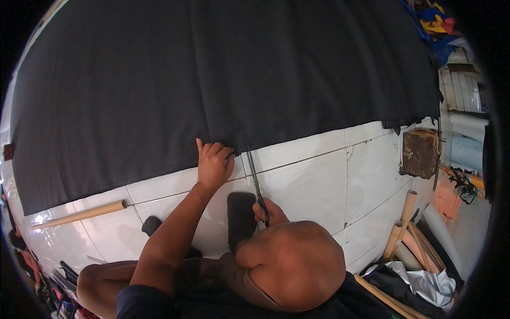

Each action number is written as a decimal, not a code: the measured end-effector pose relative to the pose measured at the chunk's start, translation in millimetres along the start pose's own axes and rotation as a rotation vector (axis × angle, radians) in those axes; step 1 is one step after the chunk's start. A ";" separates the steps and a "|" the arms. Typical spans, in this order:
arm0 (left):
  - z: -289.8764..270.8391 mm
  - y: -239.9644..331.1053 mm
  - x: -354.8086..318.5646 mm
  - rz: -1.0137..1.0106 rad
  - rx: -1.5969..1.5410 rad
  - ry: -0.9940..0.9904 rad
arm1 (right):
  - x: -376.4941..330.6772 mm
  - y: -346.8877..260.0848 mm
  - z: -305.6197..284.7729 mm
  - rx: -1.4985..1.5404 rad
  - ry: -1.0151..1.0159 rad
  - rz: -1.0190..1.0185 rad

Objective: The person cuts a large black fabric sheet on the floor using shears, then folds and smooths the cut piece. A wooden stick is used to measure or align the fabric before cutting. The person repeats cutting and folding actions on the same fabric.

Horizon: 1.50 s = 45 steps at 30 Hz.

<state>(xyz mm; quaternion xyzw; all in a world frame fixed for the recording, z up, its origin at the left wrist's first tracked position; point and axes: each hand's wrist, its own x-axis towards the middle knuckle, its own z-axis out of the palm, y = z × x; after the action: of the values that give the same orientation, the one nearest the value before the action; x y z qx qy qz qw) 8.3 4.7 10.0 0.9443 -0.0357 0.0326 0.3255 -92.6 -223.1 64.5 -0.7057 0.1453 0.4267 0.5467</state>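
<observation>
Text: none readable | labels, brands: none readable | numbers, signs: none readable | black cloth [297,69] and floor [303,191] around it: no legible marking

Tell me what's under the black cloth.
White tiles reach the near edge of the cloth, where the left hand touches it, and probably continue beneath. Whatever else lies under it is covered and can't be seen.

Brown block [420,154] on white tiles [303,183]
Below it, tan rolls [406,215] and silver sheeting [433,284]; well left of it, one tan tube [85,214].
</observation>
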 end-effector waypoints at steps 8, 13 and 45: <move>1.7 7.3 4.6 -0.017 -0.025 0.014 | 29.1 -2.6 14.7 -0.124 0.044 -0.031; 2.9 7.6 3.6 -0.015 -0.018 -0.008 | 28.1 -15.6 14.8 -0.250 0.091 0.001; 4.9 7.8 2.7 0.006 -0.018 0.032 | 80.8 -24.6 7.8 -0.231 0.126 -0.147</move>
<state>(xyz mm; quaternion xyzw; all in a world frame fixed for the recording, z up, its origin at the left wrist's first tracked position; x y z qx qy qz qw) 10.4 -4.6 11.2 0.9405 -0.0337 0.0486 0.3345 -31.5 -186.1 18.6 -0.7981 0.0770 0.3544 0.4813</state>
